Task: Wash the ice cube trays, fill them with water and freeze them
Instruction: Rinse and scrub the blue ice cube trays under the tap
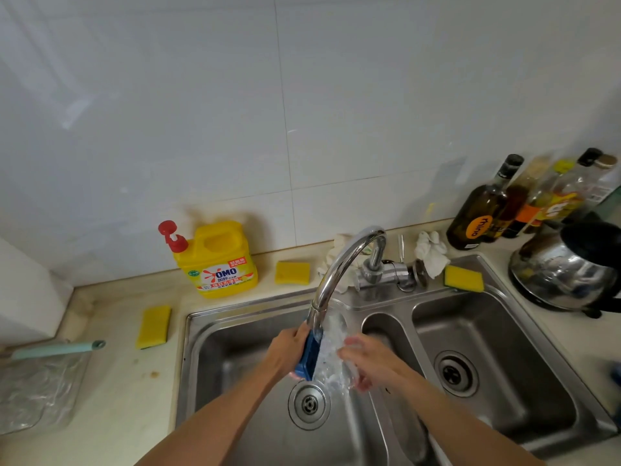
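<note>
**A:** Where did we have the ice cube tray just then?

**B:** Over the left basin of the sink, stood on its long edge right under the spout of the faucet, above the drain. Our left hand held it, fingers curled round its left side and clamped.

**A:** And our right hand?

**B:** It was at the tray's right face, in the running water. Spray blurred the fingers, so we could not tell whether they lay flat or hooked over the rim.

**A:** How did we expect it to handle?

**B:** We judged it light and fairly stiff plastic, and slick while wet. The outer rim looked like the safest hold, with a hand at each end. Once filled it would want carrying level, or the water would slop out.

**A:** What stayed hidden from us?

**B:** The cells, since we saw the tray edge-on through the splash. We could not tell whether the white froth was soap or only water. A blue shape near the right edge was cut off, and we could not say whether it was another tray.
</note>
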